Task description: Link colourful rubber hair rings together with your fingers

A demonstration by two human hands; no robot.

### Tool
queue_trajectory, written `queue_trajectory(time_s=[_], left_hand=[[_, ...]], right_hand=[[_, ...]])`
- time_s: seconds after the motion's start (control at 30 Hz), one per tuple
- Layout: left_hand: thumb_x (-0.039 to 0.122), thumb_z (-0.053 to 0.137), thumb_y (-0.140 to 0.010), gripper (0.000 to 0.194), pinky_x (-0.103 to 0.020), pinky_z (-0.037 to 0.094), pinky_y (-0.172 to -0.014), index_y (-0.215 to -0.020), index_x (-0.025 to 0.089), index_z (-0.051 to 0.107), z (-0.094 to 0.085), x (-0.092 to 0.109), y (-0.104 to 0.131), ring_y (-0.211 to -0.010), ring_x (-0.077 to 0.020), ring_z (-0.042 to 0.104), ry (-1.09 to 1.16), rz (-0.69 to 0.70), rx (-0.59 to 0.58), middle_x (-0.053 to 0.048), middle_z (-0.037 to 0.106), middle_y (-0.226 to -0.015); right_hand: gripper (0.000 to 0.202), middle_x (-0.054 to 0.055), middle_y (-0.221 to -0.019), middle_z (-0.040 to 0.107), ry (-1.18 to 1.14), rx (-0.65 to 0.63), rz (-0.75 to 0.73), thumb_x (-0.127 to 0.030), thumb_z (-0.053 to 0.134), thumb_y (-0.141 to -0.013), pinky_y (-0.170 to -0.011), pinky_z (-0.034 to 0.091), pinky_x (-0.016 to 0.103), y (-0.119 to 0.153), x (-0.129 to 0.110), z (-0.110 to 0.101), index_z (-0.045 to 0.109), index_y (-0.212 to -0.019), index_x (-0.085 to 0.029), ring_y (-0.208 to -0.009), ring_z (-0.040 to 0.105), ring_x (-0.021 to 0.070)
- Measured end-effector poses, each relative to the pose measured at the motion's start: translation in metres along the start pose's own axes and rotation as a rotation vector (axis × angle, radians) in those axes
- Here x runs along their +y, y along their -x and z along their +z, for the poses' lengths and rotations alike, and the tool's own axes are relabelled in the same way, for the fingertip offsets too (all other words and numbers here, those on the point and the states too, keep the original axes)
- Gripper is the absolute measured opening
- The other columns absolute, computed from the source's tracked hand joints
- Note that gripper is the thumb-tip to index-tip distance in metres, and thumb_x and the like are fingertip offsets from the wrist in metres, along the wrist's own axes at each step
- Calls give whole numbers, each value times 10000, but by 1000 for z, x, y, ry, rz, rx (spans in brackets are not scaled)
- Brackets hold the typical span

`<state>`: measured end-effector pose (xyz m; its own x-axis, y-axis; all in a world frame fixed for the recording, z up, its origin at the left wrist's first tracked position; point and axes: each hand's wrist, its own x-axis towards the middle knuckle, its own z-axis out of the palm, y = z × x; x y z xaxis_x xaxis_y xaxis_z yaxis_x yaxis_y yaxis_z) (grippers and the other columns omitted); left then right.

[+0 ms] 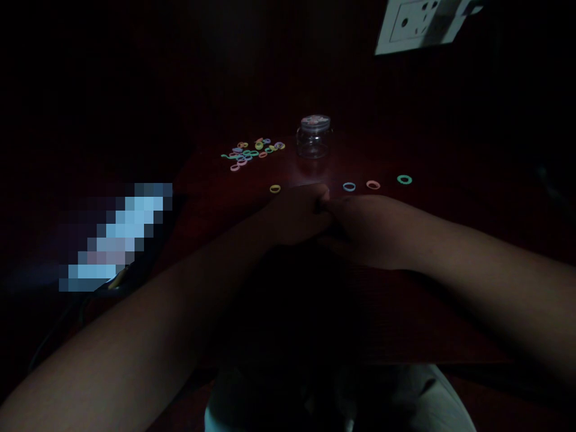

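My left hand (299, 211) and my right hand (375, 231) meet just above the dark red table, fingertips together. Both are closed, and whatever is between the fingers is hidden in shadow. Close to my left hand lies a yellow band (275, 189), small and ring-shaped. Beyond my right hand, a blue band (349, 187), an orange-pink band (373, 185) and a green band (404, 179) lie spaced out in a row.
A loose pile of several coloured bands (247, 153) lies at the back left. Beside it stands a clear lidded jar (314, 143). A lit screen (121, 231), pixelated, is at the left. A power socket (411, 30) is on the wall.
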<state>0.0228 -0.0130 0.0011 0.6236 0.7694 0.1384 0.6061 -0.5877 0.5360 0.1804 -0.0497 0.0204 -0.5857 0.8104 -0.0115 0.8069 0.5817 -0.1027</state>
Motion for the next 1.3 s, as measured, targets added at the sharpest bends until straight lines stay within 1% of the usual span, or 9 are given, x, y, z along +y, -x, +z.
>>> queue_trajectory(time_s=[0.17,0.33,0.5,0.67,0.87,1.3], left_hand=[[287,490,-737,134,-264,370,-594,-764,158,514,0,1,0,-680,-131,475,-8,-10,3,-7,549,-746],[287,490,-737,138,-266,371,-598,-783,160,518,-2,2,0,-686,-134,480,-10,-17,-14,-8,554,-758],[292,480,-743,146,-266,374,-603,-782,157,519,-1,2,0,-687,-134,475,-12,-23,-14,-11,555,-759],[280,498,-731,135,-268,378,-609,-778,156,524,-1,2,0,-699,-138,476,3,-9,-6,-8,553,-750],[275,494,-727,126,-264,370,-603,-764,157,514,-1,2,0,-700,-137,473,-6,-13,-3,-5,546,-742],[292,489,-739,141,-274,381,-626,-771,157,516,-1,5,0,-706,-139,477,-24,-21,-15,-13,555,-762]], right_hand=[[478,112,-998,643,15,1,7,-433,470,-778,-655,452,302,0,1,1,521,-1158,-148,-845,609,231],[489,114,-990,643,19,1,13,-424,474,-781,-682,451,310,0,0,1,505,-1180,-143,-852,609,230],[455,108,-986,645,10,-19,-4,-425,473,-785,-687,447,318,0,1,1,529,-1150,-158,-857,607,234],[498,109,-987,643,12,-7,18,-440,482,-777,-664,450,318,0,1,1,501,-1183,-154,-850,608,242],[474,108,-990,644,23,8,-3,-438,477,-774,-678,458,323,0,2,2,519,-1155,-159,-851,608,242],[529,119,-1031,635,22,-14,6,-454,475,-779,-712,460,333,0,2,0,482,-1211,-149,-890,602,251]])
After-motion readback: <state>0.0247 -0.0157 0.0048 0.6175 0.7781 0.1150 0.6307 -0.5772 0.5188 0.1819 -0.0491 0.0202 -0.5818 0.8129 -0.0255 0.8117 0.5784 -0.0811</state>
